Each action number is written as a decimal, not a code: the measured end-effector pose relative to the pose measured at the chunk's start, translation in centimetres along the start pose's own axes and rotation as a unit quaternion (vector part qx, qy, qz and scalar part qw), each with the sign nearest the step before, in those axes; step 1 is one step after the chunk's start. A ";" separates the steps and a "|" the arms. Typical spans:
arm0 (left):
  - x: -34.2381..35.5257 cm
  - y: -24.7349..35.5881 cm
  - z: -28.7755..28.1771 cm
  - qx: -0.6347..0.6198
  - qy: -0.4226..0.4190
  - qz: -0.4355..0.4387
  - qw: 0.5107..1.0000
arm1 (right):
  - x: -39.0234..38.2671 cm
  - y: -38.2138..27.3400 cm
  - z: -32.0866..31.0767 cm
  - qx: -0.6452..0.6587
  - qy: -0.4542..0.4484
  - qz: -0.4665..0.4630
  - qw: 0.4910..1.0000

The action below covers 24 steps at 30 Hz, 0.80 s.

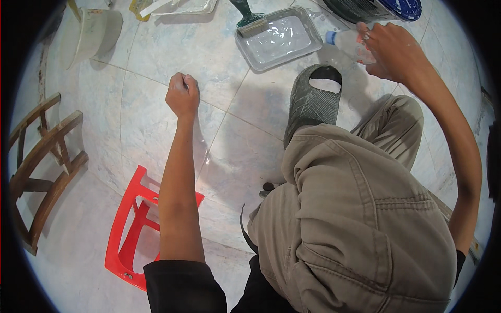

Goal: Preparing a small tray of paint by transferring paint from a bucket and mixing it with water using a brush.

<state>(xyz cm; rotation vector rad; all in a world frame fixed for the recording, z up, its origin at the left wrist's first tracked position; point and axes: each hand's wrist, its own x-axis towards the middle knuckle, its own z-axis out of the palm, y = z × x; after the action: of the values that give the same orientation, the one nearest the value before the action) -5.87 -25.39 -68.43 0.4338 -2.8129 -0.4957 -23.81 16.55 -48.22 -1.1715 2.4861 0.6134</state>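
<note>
My right hand (394, 52) grips a clear plastic bottle (348, 46), tilted on its side with its blue cap pointing left. The cap is close to the right rim of a shallow clear plastic tray (259, 63) that holds pale grey liquid. A wide paintbrush (252, 26) with a green handle rests with its bristles over the tray's upper left corner. Left of the tray, my left hand (182, 96) is closed with its fingers curled in, low over the tiles. Whatever may be inside that hand is hidden.
A dark tub (360, 9) with a blue rim stands beyond the bottle. A pale bucket (99, 34) and a second tray (201, 7) sit at the far left and top. A wooden frame (44, 138) and a red plastic frame (125, 224) lie left; my shoe (314, 101) is below the tray.
</note>
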 end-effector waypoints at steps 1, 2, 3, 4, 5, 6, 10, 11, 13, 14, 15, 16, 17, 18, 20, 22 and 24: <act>-0.1 0.0 -0.1 -0.001 -0.002 -0.007 1.000 | 0.2 -0.4 -0.1 0.001 -0.001 0.000 1.000; -0.1 0.1 -0.1 -0.002 -0.003 -0.013 1.000 | 0.5 -1.1 -0.3 0.004 0.014 0.001 1.000; -0.1 -0.2 -0.2 0.001 -0.003 -0.013 1.000 | 1.0 -1.9 -0.8 0.007 0.031 0.001 0.999; -0.2 -0.3 -0.1 0.002 -0.002 -0.008 1.000 | 1.4 -2.5 -1.3 0.008 0.031 0.001 0.999; -0.2 -0.4 0.0 0.003 -0.001 -0.003 1.000 | 1.7 -3.0 -1.7 0.011 0.046 0.005 0.999; -0.2 -0.3 0.0 0.001 -0.001 -0.003 1.000 | 1.8 -3.2 -1.8 0.013 0.060 0.009 0.998; -0.2 -0.2 0.0 -0.003 -0.004 -0.013 1.000 | 1.7 -3.5 -1.1 0.010 0.072 -0.003 0.997; -0.2 -0.2 0.0 -0.002 -0.004 -0.012 1.000 | 1.2 -3.6 -1.4 0.045 0.057 -0.009 0.997; -0.2 -0.3 0.0 -0.001 -0.002 -0.011 1.000 | 0.2 -4.1 -1.9 0.079 0.042 -0.015 0.996; -0.1 -0.4 -0.1 0.001 -0.001 -0.008 1.000 | -0.3 -4.4 -2.1 0.083 0.030 -0.019 0.996; -0.2 -0.4 0.0 0.000 0.000 -0.008 1.000 | -0.7 -4.6 -2.1 0.087 0.018 -0.022 0.996; -0.2 -0.3 0.0 -0.005 -0.002 -0.011 1.000 | -0.9 -4.6 -2.0 0.087 0.018 -0.022 0.996; -0.2 -0.3 0.0 -0.010 -0.003 -0.013 1.000 | -1.3 -4.4 -1.8 0.101 0.017 -0.017 0.995; -0.2 -0.1 0.1 -0.011 -0.003 -0.012 1.000 | -1.6 -4.2 -1.5 0.116 0.017 -0.011 0.993; -0.4 0.1 0.0 -0.024 0.002 -0.026 0.999 | -2.0 -3.2 -0.9 0.156 0.018 0.001 0.988; -0.2 0.0 -0.2 -0.020 0.001 -0.025 0.999 | -2.5 -2.1 0.4 0.200 0.022 0.010 0.980; -0.2 -0.1 -0.3 -0.018 0.001 -0.026 0.999 | -3.0 -1.1 2.3 0.291 0.128 0.007 0.948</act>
<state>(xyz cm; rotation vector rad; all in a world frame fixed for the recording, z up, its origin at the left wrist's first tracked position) -5.62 -25.47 -68.22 0.5007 -2.7931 -0.5560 -20.83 18.99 -49.07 -1.0385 2.6063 -0.2882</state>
